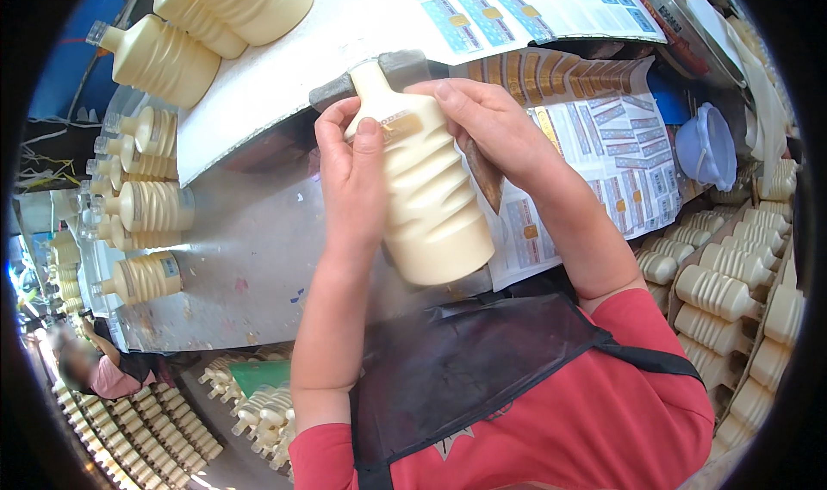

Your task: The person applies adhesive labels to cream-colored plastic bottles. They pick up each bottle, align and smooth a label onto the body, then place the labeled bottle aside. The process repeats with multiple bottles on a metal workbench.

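A cream plastic bottle (435, 206) with a wavy ribbed body lies tilted before me, its neck pointing away over a dark grey padded rest (402, 65). My left hand (351, 158) is closed on the bottle's left side, thumb on its shoulder beside a small gold and brown label (401, 127). On the right shoulder, the thumb and forefinger of my right hand (487, 124) touch the bottle. From under that palm sticks a brown, flat, pointed piece (484, 178), seemingly held in the curled fingers, which are mostly hidden.
Label sheets (603, 145) lie right of the bottle, more (491, 12) on the white board (258, 111) ahead. Several bottles (155, 201) stand at the left. A pale blue bucket (706, 148) and boxed bottles (719, 292) are at the right. Another person (108, 361) sits far left among bottle rows.
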A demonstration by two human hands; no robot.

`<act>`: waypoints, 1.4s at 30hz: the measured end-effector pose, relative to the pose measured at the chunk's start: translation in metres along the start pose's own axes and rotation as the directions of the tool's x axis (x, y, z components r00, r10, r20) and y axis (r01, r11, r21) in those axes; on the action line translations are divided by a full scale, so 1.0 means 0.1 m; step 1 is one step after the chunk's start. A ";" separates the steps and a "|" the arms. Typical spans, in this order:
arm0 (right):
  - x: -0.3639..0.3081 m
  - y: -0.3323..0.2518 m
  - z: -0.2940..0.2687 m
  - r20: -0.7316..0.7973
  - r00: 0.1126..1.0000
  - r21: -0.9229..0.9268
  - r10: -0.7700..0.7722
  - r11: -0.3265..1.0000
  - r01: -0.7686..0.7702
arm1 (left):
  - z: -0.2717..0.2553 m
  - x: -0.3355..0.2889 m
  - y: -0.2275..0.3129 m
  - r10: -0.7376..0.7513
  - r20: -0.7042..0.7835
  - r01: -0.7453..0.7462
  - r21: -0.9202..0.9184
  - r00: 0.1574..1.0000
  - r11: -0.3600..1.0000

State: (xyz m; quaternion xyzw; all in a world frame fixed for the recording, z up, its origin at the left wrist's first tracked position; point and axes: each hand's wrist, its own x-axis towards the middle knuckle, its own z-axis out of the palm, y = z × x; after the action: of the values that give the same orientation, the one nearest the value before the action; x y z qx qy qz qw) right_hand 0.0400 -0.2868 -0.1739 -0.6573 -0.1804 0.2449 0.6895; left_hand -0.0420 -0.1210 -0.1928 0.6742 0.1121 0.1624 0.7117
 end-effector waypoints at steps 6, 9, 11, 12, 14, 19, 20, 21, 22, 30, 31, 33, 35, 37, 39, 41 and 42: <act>0.01 0.06 0.04 -0.083 0.995 -0.099 -0.049 0.994 0.041 | 0.01 -0.01 0.04 -0.022 0.002 0.022 -0.002 1.000 1.000; 0.03 0.07 0.14 -0.140 0.985 -0.238 -0.102 0.969 0.067 | 0.02 -0.01 0.05 -0.024 0.013 0.025 -0.014 1.000 1.000; -0.01 -0.05 0.21 -0.170 0.980 -0.388 -0.103 0.921 0.029 | -0.01 -0.01 0.02 -0.023 0.018 0.023 -0.021 1.000 1.000; 0.00 -0.03 0.20 -0.171 0.978 -0.367 -0.118 0.929 0.048 | -0.01 -0.01 0.02 -0.018 0.020 0.019 -0.021 1.000 1.000; 0.01 0.05 0.18 -0.175 0.973 -0.322 -0.147 0.943 0.085 | -0.01 -0.01 0.01 -0.010 0.024 0.010 -0.019 1.000 1.000; 0.04 0.16 0.12 -0.146 0.982 -0.138 -0.122 0.985 0.102 | 0.00 0.00 0.02 -0.007 0.009 0.007 0.005 1.000 1.000; 0.05 0.19 0.10 -0.139 0.981 -0.077 -0.134 0.989 0.124 | 0.00 0.00 0.03 -0.011 0.007 0.011 -0.002 1.000 1.000; 0.05 0.16 0.06 -0.087 0.995 0.015 -0.057 0.998 0.059 | -0.01 0.00 0.03 -0.024 0.005 0.024 -0.002 1.000 1.000; 0.04 0.10 0.02 -0.029 0.999 0.104 0.014 0.995 -0.011 | -0.04 -0.01 0.04 -0.037 0.002 0.037 -0.001 0.999 0.999; 0.03 0.05 0.15 -0.172 0.978 -0.217 -0.118 0.973 0.079 | 0.02 0.06 0.12 -0.044 -0.008 0.045 0.066 0.999 0.997; -0.01 0.00 0.19 -0.184 0.972 -0.318 -0.148 0.944 0.084 | 0.02 0.06 0.12 -0.046 -0.008 0.046 0.071 0.999 0.996; -0.05 -0.11 0.20 -0.185 0.975 -0.402 -0.123 0.915 0.039 | 0.02 0.05 0.12 -0.063 -0.014 0.064 0.059 0.998 0.996; -0.05 -0.07 0.17 -0.156 0.978 -0.417 -0.141 0.907 0.064 | 0.03 0.04 0.14 -0.094 -0.025 0.095 0.024 0.995 0.995; -0.06 0.02 0.11 -0.128 0.976 -0.368 -0.177 0.922 0.119 | 0.05 0.03 0.13 -0.094 -0.033 0.094 0.000 0.995 0.996; -0.07 0.09 0.08 -0.103 0.968 -0.253 -0.231 0.947 0.199 | 0.03 0.03 0.13 -0.112 -0.018 0.111 -0.064 0.994 0.992; -0.09 -0.03 0.04 -0.081 0.982 -0.291 -0.170 0.947 0.139 | -0.02 0.03 0.14 -0.146 0.023 0.147 -0.166 0.989 0.975; -0.09 -0.09 0.03 -0.068 0.988 -0.311 -0.139 0.944 0.111 | -0.02 0.02 0.15 -0.159 0.021 0.160 -0.158 0.987 0.974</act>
State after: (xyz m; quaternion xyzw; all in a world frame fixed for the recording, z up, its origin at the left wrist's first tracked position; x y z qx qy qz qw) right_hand 0.0316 -0.2894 -0.1643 -0.7538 -0.2268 0.1402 0.6005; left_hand -0.0416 -0.1180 -0.1776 0.6045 0.1496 0.1102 0.7746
